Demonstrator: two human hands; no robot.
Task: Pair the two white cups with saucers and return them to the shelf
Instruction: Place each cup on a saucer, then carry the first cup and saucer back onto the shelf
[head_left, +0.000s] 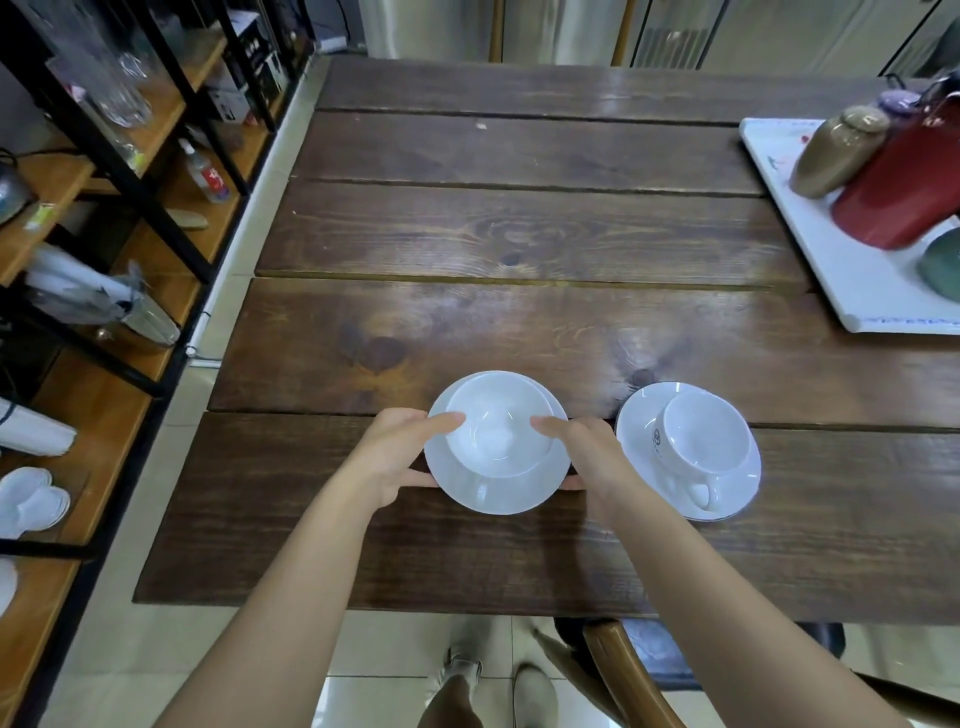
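Both grips, left hand (397, 457) and right hand (589, 460), seemingly clasp the saucer (498, 496) under its cup (498, 431).

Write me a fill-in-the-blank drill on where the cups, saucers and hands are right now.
1. Each white cup sits on a white ____.
2. The left hand and right hand hold the set that lies to the ____ of the other cup.
3. The held cup has its handle turned ____ the person.
4. The red jug stands on a white ____.

Missing words: saucer; left; toward; tray
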